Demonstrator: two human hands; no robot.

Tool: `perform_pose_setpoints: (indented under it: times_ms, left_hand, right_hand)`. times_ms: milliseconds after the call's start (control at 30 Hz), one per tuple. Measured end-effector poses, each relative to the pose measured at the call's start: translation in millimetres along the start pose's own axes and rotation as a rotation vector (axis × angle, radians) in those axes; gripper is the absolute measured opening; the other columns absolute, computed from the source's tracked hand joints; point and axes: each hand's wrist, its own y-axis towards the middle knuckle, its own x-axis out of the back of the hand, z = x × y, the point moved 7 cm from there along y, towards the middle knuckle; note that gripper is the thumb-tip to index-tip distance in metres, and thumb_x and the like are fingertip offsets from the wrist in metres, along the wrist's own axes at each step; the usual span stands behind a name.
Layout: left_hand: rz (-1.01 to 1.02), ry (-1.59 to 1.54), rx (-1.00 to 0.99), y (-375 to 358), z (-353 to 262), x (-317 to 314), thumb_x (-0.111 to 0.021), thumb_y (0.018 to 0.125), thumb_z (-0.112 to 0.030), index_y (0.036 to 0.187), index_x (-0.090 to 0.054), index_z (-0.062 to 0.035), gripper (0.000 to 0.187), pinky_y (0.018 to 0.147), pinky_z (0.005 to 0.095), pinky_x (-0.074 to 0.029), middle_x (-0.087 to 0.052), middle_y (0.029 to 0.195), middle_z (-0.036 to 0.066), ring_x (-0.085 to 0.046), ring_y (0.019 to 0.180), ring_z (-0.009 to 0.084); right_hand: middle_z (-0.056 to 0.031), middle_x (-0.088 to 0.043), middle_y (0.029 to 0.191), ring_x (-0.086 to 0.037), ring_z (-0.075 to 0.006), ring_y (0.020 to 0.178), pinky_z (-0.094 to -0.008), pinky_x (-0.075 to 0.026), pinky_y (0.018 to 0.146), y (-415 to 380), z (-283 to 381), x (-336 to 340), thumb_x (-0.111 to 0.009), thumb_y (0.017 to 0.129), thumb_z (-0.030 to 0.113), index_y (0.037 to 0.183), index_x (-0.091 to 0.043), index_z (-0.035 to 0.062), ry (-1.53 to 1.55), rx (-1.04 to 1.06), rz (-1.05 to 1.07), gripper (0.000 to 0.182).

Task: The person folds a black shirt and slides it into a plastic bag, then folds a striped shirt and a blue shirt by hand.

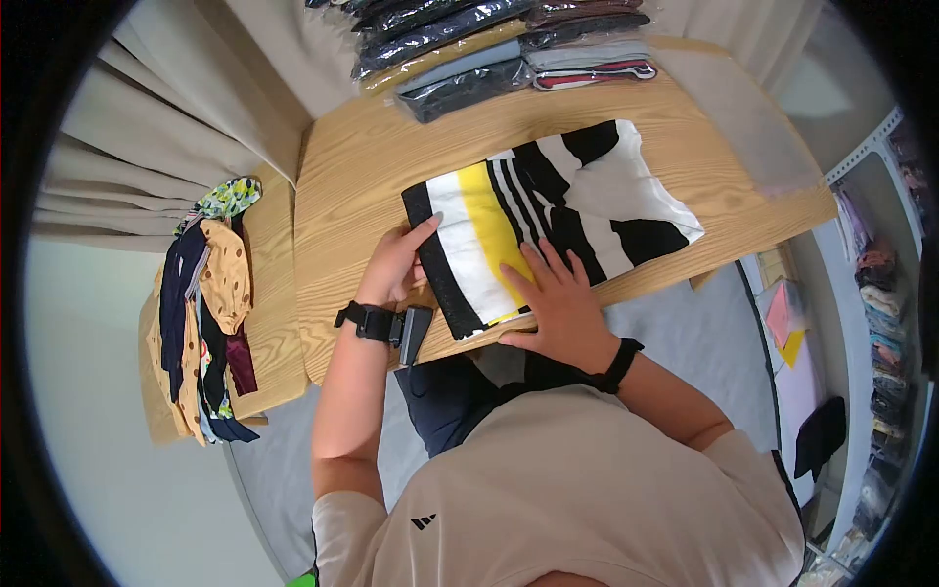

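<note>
A folded garment (pixel 476 240) with black, white and yellow bands lies across the wooden table in front of me. Its far right part is white with black patches. My left hand (pixel 399 262) pinches the black band at its left end, the thumb on top and the other fingers partly hidden under the edge. Spread over the near side of the cloth, my right hand (pixel 558 298) rests flat with its fingers apart, close to the yellow band and the thin black-and-white stripes. Both wrists wear black straps, the left one with a small grey device (pixel 416 335).
Stacks of clothes in clear plastic bags (pixel 460 73) stand at the table's far edge. Loose clothes (pixel 205 303) are heaped on a side table at the left. A clear plastic sheet (pixel 748 117) lies at the far right. Shelves with packed items (pixel 885 333) run along the right.
</note>
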Motion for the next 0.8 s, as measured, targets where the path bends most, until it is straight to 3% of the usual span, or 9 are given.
perform_pose_setpoints:
  times_ms: [100, 267, 333, 500, 600, 667, 700, 767, 800]
  left_hand:
    - [0.042, -0.399, 0.014, 6.4, 0.7, -11.8, -0.062, 0.084, -0.021, 0.105, -0.055, 0.0023, 0.032, 0.060, 0.0259, -0.055, -0.065, 0.093, 0.010, -0.066, 0.070, 0.0159]
    - [0.108, -0.644, 0.035, -12.9, -14.6, -34.4, -0.056, 0.083, -0.014, 0.099, -0.058, 0.0014, 0.022, 0.069, 0.0320, -0.056, -0.066, 0.088, 0.012, -0.066, 0.077, 0.0213]
    - [0.122, -0.665, 0.007, -23.6, -22.9, -33.7, -0.056, 0.083, -0.015, 0.096, -0.058, 0.0012, 0.021, 0.069, 0.0319, -0.056, -0.066, 0.086, 0.012, -0.066, 0.076, 0.0215]
    - [0.180, -0.643, -0.140, -46.2, -54.4, -37.9, -0.055, 0.084, -0.017, 0.092, -0.058, -0.0001, 0.019, 0.069, 0.0308, -0.055, -0.066, 0.084, 0.010, -0.065, 0.074, 0.0208]
    - [0.120, -0.525, -0.211, -34.8, -77.6, -56.4, -0.054, 0.085, -0.017, 0.091, -0.057, -0.0001, 0.018, 0.067, 0.0296, -0.054, -0.065, 0.082, 0.010, -0.065, 0.071, 0.0199]
    - [0.181, -0.463, -0.239, -19.4, -94.0, -79.9, -0.052, 0.086, -0.013, 0.089, -0.056, 0.0002, 0.014, 0.065, 0.0281, -0.054, -0.065, 0.079, 0.009, -0.064, 0.072, 0.0192]
    - [0.296, -0.464, -0.178, -1.1, -92.8, -91.5, -0.053, 0.088, -0.015, 0.089, -0.056, 0.0006, 0.016, 0.063, 0.0256, -0.053, -0.065, 0.078, 0.009, -0.064, 0.071, 0.0177]
    - [0.497, -0.529, -0.141, 25.8, -100.6, -124.4, -0.053, 0.091, -0.022, 0.089, -0.056, 0.0015, 0.023, 0.062, 0.0232, -0.052, -0.065, 0.078, 0.011, -0.064, 0.070, 0.0159]
    - [0.334, -0.426, -0.156, 33.3, -97.6, -135.0, -0.053, 0.092, -0.026, 0.095, -0.055, 0.0030, 0.029, 0.061, 0.0216, -0.051, -0.064, 0.080, 0.012, -0.062, 0.068, 0.0154]
  right_hand:
    - [-0.0220, -0.035, 0.135, -0.029, -0.0381, 0.128, -0.0555, -0.024, 0.101, 1.9, 2.3, 4.9, -0.070, 0.065, 0.052, 0.133, -0.037, 0.0093, 0.029, -0.026, -0.040, 0.087]
    - [-0.0225, -0.038, 0.133, -0.037, -0.0371, 0.123, -0.0517, -0.028, 0.099, 0.6, 3.8, 17.0, -0.073, 0.065, 0.043, 0.134, -0.034, 0.0059, 0.081, -0.075, -0.119, 0.088]
    - [-0.0206, -0.038, 0.134, -0.040, -0.0333, 0.122, -0.0444, -0.031, 0.100, 1.8, 12.1, 6.8, -0.071, 0.070, 0.020, 0.135, -0.034, 0.0058, 0.115, -0.093, -0.081, 0.076]
    - [-0.0198, -0.051, 0.120, -0.050, -0.0325, 0.111, -0.0367, -0.040, 0.092, 2.3, 19.5, 3.5, -0.062, 0.075, 0.009, 0.126, -0.043, 0.0024, 0.447, -0.015, -0.190, 0.055]
    - [-0.0213, -0.054, 0.113, -0.051, -0.0342, 0.105, -0.0377, -0.042, 0.089, 1.5, 5.8, 15.9, -0.056, 0.078, 0.007, 0.124, -0.044, 0.0004, 0.869, -0.106, -0.135, 0.048]
    - [-0.0226, -0.055, 0.104, -0.052, -0.0356, 0.101, -0.0385, -0.042, 0.089, -10.6, -16.0, -4.6, -0.051, 0.080, 0.005, 0.122, -0.044, -0.0020, 1.215, -0.543, 0.275, 0.043]
    - [-0.0226, -0.055, 0.104, -0.052, -0.0356, 0.101, -0.0385, -0.042, 0.089, -15.5, -28.2, -9.9, -0.051, 0.080, 0.005, 0.122, -0.044, -0.0020, 1.212, -0.541, 0.255, 0.043]
    - [-0.0198, -0.056, 0.101, -0.053, -0.0332, 0.100, -0.0362, -0.042, 0.087, -17.2, -35.3, 9.0, -0.049, 0.083, 0.004, 0.118, -0.047, -0.0027, 0.524, -0.075, -0.144, 0.036]
    - [-0.0180, -0.056, 0.103, -0.054, -0.0289, 0.099, -0.0341, -0.042, 0.087, -25.6, -51.0, 0.6, -0.048, 0.086, 0.004, 0.116, -0.048, -0.0038, 0.783, -0.288, -0.188, 0.031]
